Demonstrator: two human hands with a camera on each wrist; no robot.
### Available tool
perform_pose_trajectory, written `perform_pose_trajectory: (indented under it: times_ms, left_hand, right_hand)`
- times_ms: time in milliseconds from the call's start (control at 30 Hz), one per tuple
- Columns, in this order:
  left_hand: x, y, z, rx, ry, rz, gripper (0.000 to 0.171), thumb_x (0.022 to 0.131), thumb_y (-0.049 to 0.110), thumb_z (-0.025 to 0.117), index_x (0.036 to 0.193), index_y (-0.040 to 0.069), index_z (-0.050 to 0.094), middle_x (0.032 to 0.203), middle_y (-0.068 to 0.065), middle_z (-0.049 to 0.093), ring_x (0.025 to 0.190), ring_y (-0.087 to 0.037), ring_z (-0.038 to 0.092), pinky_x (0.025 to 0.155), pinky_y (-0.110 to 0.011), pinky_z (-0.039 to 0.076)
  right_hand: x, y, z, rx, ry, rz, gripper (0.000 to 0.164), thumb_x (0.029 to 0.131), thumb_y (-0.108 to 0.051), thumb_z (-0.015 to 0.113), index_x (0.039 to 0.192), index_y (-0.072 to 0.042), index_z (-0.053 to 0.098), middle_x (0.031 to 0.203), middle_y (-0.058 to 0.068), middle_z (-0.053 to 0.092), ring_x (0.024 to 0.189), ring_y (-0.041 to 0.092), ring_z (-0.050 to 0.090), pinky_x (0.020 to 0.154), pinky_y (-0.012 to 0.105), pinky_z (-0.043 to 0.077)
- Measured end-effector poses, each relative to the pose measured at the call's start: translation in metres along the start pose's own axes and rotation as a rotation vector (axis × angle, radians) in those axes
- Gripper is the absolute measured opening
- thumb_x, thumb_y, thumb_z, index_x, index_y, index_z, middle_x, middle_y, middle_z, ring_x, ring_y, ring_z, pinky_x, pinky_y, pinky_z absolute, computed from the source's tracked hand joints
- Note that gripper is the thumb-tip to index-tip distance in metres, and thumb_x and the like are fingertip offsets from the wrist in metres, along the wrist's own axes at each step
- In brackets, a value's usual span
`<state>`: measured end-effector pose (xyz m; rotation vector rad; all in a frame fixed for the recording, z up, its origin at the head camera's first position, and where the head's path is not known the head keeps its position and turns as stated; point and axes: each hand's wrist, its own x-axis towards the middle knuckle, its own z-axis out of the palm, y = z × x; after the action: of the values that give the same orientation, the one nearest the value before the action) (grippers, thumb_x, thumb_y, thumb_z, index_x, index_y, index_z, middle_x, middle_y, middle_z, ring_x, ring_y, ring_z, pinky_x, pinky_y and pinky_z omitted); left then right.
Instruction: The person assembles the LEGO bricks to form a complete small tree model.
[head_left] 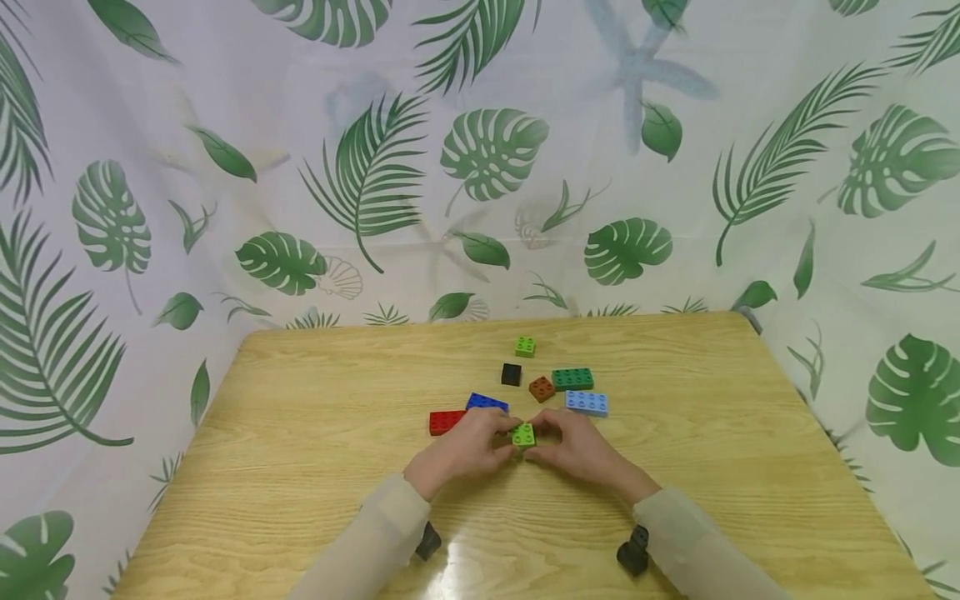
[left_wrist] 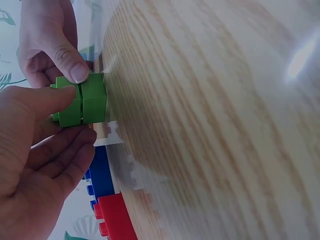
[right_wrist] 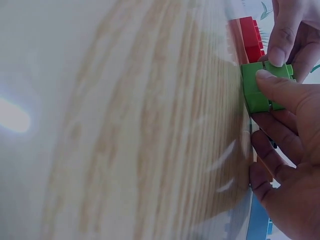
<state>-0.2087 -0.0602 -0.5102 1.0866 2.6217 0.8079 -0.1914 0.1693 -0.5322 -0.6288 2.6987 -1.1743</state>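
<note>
Two light green toy building bricks stand stacked at the front middle of the group, the upper brick (head_left: 523,435) showing its studs. A thin seam parts it from the lower brick (left_wrist: 95,100), which sits at the table surface. My left hand (head_left: 471,443) pinches the upper brick between thumb and fingers. From the other side my right hand (head_left: 576,446) grips the stack, its thumb (right_wrist: 272,82) lying near the seam. Behind my left hand are a red brick (head_left: 446,422) and a blue brick (head_left: 487,403), both partly hidden in the head view.
Beyond the hands lie a light blue brick (head_left: 587,403), a dark green brick (head_left: 572,379), a brown brick (head_left: 542,388), a black brick (head_left: 512,374) and another light green brick (head_left: 525,347). A leaf-printed curtain (head_left: 555,258) borders the wooden table (head_left: 315,467).
</note>
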Motion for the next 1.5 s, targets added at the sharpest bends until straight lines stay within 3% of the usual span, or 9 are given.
perform_pose_trajectory:
  times_ms: [300,667,933,1033,1200,1367,1500]
  left_hand:
    - [0.001,0.001,0.001,-0.004,-0.005,-0.023,0.039,0.1,0.015,0.074,0.136,0.004,0.07,0.124,-0.007,0.075,0.104,-0.011,0.067,0.09,-0.02,0.053]
    - [0.002,0.001,0.005,-0.027,-0.02,-0.018,0.037,0.099,0.015,0.075,0.135,0.004,0.072,0.117,-0.003,0.078,0.087,-0.005,0.06,0.079,-0.015,0.05]
    - [0.001,0.001,0.011,-0.051,0.034,-0.024,0.034,0.1,0.013,0.074,0.132,0.005,0.072,0.12,-0.005,0.077,0.098,-0.009,0.066,0.087,-0.021,0.053]
    - [-0.001,0.0,0.018,-0.126,0.08,-0.071,0.033,0.099,0.015,0.075,0.131,0.007,0.072,0.118,-0.005,0.076,0.1,-0.009,0.066,0.089,-0.023,0.054]
    - [-0.006,-0.003,0.028,-0.278,0.156,-0.138,0.034,0.097,0.017,0.078,0.13,0.008,0.071,0.108,-0.004,0.073,0.089,-0.009,0.063,0.079,-0.021,0.053]
    - [-0.006,-0.005,0.03,-0.319,0.177,-0.145,0.035,0.096,0.016,0.08,0.129,0.007,0.072,0.105,-0.004,0.073,0.084,-0.007,0.062,0.075,-0.02,0.053]
    - [-0.004,-0.006,0.032,-0.334,0.176,-0.151,0.038,0.095,0.017,0.08,0.13,0.007,0.071,0.102,-0.004,0.073,0.083,-0.007,0.063,0.074,-0.021,0.054]
  right_hand:
    - [0.001,0.003,0.001,0.007,-0.011,0.006,0.029,0.091,-0.028,0.085,0.116,-0.016,0.075,0.111,-0.003,0.074,0.107,0.016,0.066,0.096,0.04,0.054]
    - [0.002,0.012,0.002,0.039,-0.038,0.038,0.031,0.089,-0.034,0.087,0.113,-0.02,0.076,0.11,-0.007,0.073,0.107,0.015,0.064,0.098,0.043,0.052]
    - [0.002,0.011,0.003,0.024,-0.009,0.022,0.03,0.088,-0.034,0.088,0.112,-0.02,0.076,0.108,-0.007,0.073,0.105,0.015,0.063,0.096,0.041,0.051]
    - [0.001,0.01,0.003,0.014,0.015,0.025,0.03,0.088,-0.033,0.088,0.112,-0.018,0.077,0.108,-0.005,0.073,0.105,0.017,0.063,0.095,0.042,0.051]
    - [0.001,0.008,0.006,0.017,0.027,0.058,0.033,0.088,-0.033,0.087,0.116,-0.017,0.077,0.11,-0.003,0.072,0.107,0.018,0.062,0.096,0.043,0.05]
    - [0.001,0.005,-0.003,0.07,-0.05,0.103,0.045,0.089,-0.032,0.087,0.129,-0.016,0.073,0.123,-0.001,0.072,0.118,0.021,0.064,0.103,0.047,0.052]
    - [0.005,0.004,-0.02,0.066,-0.12,0.087,0.052,0.091,-0.027,0.084,0.138,-0.01,0.067,0.13,0.006,0.07,0.117,0.023,0.065,0.1,0.045,0.054]
